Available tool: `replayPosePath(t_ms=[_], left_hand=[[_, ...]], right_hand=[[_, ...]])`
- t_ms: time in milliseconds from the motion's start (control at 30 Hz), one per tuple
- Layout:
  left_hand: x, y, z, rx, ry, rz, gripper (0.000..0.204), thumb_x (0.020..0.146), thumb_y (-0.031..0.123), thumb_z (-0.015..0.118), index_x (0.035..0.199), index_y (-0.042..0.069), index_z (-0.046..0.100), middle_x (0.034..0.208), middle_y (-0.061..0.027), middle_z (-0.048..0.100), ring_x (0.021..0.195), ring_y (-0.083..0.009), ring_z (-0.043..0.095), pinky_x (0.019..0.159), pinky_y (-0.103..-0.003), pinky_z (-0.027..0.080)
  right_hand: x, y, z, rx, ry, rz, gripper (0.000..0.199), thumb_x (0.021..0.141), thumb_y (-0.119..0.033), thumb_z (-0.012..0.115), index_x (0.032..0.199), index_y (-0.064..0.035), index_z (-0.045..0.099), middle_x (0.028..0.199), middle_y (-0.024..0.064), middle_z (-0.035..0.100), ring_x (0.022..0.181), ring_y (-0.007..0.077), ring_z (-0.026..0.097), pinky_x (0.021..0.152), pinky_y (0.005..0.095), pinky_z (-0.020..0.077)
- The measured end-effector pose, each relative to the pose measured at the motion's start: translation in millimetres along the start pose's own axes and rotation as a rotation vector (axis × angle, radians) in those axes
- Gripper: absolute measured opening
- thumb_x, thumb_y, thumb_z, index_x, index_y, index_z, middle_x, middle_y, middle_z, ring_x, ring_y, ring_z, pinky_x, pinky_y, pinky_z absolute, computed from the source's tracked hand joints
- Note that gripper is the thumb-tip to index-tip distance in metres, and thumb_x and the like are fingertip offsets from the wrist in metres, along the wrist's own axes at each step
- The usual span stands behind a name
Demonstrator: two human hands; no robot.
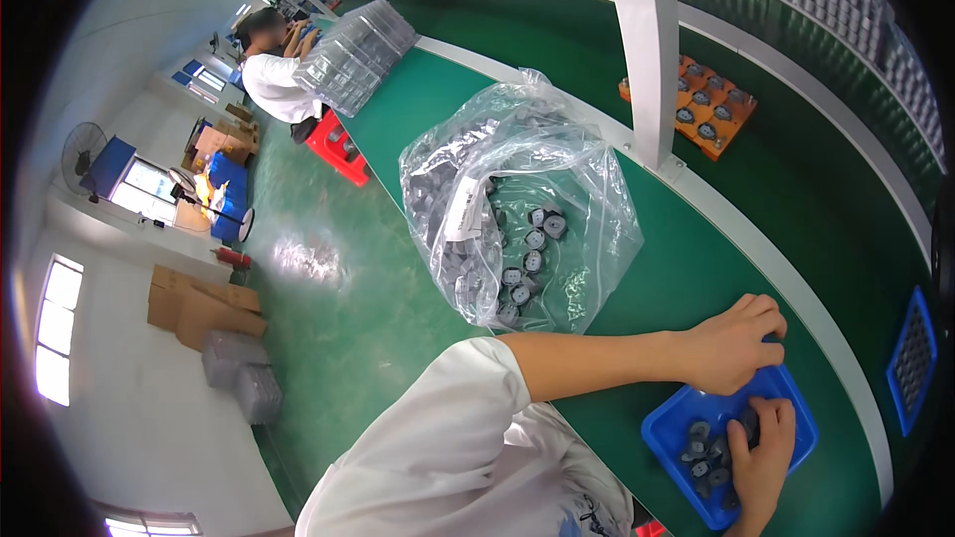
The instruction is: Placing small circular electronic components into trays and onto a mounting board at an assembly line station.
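A blue tray [659, 435] lies at the lower right of the green bench, with several small round dark grey parts [700, 469] in it. My right hand [764, 459] reaches into this tray, thumb and fingers closed about a dark grey part. At the tray's far edge is my left hand [731, 346], its fingers curled in; whatever they may hold is hidden. A large clear plastic bag [607, 229] sits open on the bench beyond my left forearm. Inside it are many similar grey parts [534, 261] and a white label [465, 209].
A white post [647, 60] rises from the bench's rail. Past it are an orange tray [726, 119] of round parts and a blue perforated tray [912, 363]. Stacked clear trays [360, 55] stand farther up, near a seated person [271, 80] and a red stool [338, 147].
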State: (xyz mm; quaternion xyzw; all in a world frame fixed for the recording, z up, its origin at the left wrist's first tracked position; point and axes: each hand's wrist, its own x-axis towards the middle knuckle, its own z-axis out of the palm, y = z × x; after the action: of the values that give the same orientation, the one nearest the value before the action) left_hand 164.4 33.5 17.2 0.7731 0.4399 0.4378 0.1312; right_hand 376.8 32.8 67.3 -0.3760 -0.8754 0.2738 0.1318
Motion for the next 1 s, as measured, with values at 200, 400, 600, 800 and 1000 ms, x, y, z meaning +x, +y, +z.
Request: replayPosePath(t_ms=[200,400,600,800,1000], left_hand=[[-9.7,1.1,-1.2,0.032,-0.014,-0.002,0.019,0.073,0.002,0.066,0.092,0.002,0.069,0.115,-0.0209,0.058,0.112,-0.0388,0.05,0.095,-0.048,0.042],[-8.1,5.2,-8.7,0.007,-0.041,-0.051,0.019,0.074,0.005,0.069,0.093,0.001,0.069,0.114,-0.0182,0.061,0.108,-0.0351,0.055,0.095,-0.043,0.046],[-6.2,-0.1,-11.4,-0.056,-0.098,-0.092,0.02,0.077,0.011,0.071,0.094,0.002,0.07,0.114,-0.0171,0.06,0.107,-0.0345,0.055,0.096,-0.043,0.046],[-9.8,3.8,-18.4,0.054,-0.091,-0.074,0.025,0.075,0.016,0.074,0.095,0.003,0.071,0.116,-0.0186,0.059,0.109,-0.035,0.054,0.096,-0.043,0.045],[-2.8,-0.8,-15.0,0.014,-0.161,-0.042,0.025,0.072,0.017,0.074,0.095,0.006,0.07,0.115,-0.0174,0.06,0.109,-0.0363,0.055,0.097,-0.045,0.045]], right_hand=[[-0.5,12.2,0.1,0.046,-0.002,0.05,0.026,0.081,-0.001,0.067,0.106,0.0028,0.063,0.098,0.017,0.06,0.086,0.0353,0.058,0.075,0.0398,0.047],[0.2,17.4,-0.1,0.076,0.299,-0.077,0.021,0.082,0.007,0.061,0.102,0.0022,0.061,0.1,0.0165,0.061,0.09,0.0334,0.061,0.08,0.0396,0.0495],[-0.8,3.2,-6.8,-0.007,0.155,-0.057,0.019,0.08,0.006,0.061,0.099,0.0035,0.06,0.112,0.0183,0.059,0.096,0.0339,0.06,0.086,0.0394,0.0491],[2.3,0.8,-27.1,0.047,-0.05,-0.075,0.019,0.081,0.004,0.062,0.099,0.0047,0.063,0.108,0.0178,0.057,0.096,0.0332,0.06,0.083,0.0385,0.0501],[16.2,-4.6,-15.2,-0.008,0.141,-0.045,0.018,0.081,0.007,0.062,0.099,0.003,0.064,0.108,0.0173,0.055,0.094,0.0328,0.061,0.08,0.0376,0.0512]])
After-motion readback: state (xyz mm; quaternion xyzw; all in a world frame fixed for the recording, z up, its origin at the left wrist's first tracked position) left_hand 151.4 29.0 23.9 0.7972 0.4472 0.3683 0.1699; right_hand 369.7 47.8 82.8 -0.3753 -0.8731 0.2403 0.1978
